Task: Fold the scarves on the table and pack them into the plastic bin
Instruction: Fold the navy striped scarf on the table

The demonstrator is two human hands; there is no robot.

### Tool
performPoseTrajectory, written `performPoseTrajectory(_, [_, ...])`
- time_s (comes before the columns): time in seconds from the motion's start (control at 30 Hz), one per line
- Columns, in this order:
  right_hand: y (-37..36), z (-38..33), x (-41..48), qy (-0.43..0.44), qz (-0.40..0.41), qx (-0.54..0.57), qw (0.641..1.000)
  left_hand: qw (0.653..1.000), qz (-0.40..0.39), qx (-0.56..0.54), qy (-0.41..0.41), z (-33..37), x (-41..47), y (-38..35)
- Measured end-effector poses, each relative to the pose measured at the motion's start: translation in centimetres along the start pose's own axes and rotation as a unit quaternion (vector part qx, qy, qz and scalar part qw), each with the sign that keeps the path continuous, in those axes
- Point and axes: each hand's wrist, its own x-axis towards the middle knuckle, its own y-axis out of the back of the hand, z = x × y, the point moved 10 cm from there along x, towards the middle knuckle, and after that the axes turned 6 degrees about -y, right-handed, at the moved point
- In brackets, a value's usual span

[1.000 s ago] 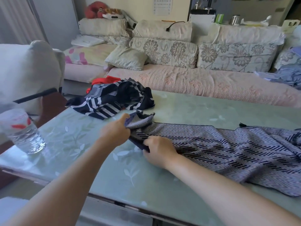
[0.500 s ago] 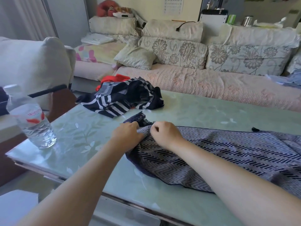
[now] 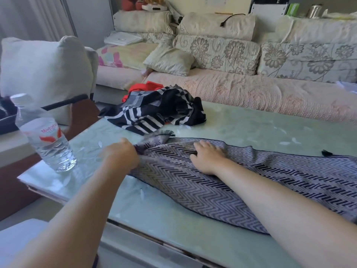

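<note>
Free lane for you: bare bench behind zigzag scarf, right of striped scarf heap. Heap blocks far left corner. Water bottle upright near left edge, well apart from your left hand; bare strip between them. Near edge in front of zigzag scarf also bare. Scarf covers bench from middle to right. Sofa runs just beyond far edge.

Two bare forearms reach forward from the bottom edge, the left from the lower left, the right from the lower right. The left hand is knuckles-up, its fingers curled round the bunched end of the grey zigzag scarf. The right hand lies palm down on that scarf, fingers spread and fairly straight.
</note>
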Motion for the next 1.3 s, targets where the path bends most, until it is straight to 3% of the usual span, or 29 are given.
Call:
performPoseTrajectory(0.03, [0.4, -0.3, 0.0, 0.004, 0.013, 0.004, 1.0, 1.0, 0.003, 0.007, 0.012, -0.3, -0.3, 0.1])
performPoseTrajectory(0.1, [1.2, -0.9, -0.2, 0.004, 0.043, 0.011, 0.999, 0.996, 0.084, -0.004, -0.012, 0.8, -0.3, 1.8])
performPoseTrajectory(0.2, [0.5, -1.2, -0.5, -0.007, 0.031, 0.008, 0.999, 0.957, 0.175, -0.148, -0.176, 6.1, -0.4, 2.4])
performPoseTrajectory(0.33, [-1.2, -0.6, -0.4, -0.034, -0.017, 0.009, 0.999, 0.944, 0.056, -0.173, -0.274, 11.1, 0.9, -2.6])
performPoseTrajectory(0.4, [-1.6, -0.2, -0.1, -0.032, -0.02, 0.004, 0.999, 0.955, 0.013, -0.143, -0.258, 10.9, 2.4, -4.6])
performPoseTrajectory(0.53, [-1.5, -0.1, 1.2, -0.02, -0.005, -0.006, 1.0, 0.978, 0.005, -0.087, -0.189, 8.3, 5.8, -5.4])
performPoseTrajectory(0.7, [-1.1, -1.6, 3.6, -0.01, -0.018, 0.01, 1.0, 0.992, -0.045, -0.089, -0.071, 4.5, 8.6, -6.8])
performPoseTrajectory(0.8, [-0.7, -2.3, 4.0, 0.01, -0.015, 0.05, 0.999, 0.993, 0.094, -0.013, -0.065, 5.9, 7.9, -3.6])
performPoseTrajectory(0.87, [0.1, -1.8, 3.7, 0.022, 0.023, 0.074, 0.997, 0.964, 0.229, -0.025, -0.134, 9.4, 5.8, -0.5])
performPoseTrajectory(0.93, [1.0, -0.3, 3.1, 0.014, 0.075, 0.059, 0.995, 0.941, 0.264, -0.06, -0.204, 12.4, 3.8, -0.3])
performPoseTrajectory(1.07, [-0.4, 3.6, 1.8, -0.044, 0.04, 0.019, 0.998, 0.962, 0.124, -0.075, -0.233, 13.2, 4.2, -5.1])
performPoseTrajectory(1.2, [-0.9, 4.6, 1.1, -0.042, -0.01, 0.002, 0.999, 0.964, -0.022, -0.028, -0.265, 11.8, 4.2, -7.4])
performPoseTrajectory(1.3, [0.1, 3.2, 1.4, -0.031, 0.008, -0.004, 0.999, 0.953, 0.028, -0.099, -0.286, 10.0, 3.4, -5.7])
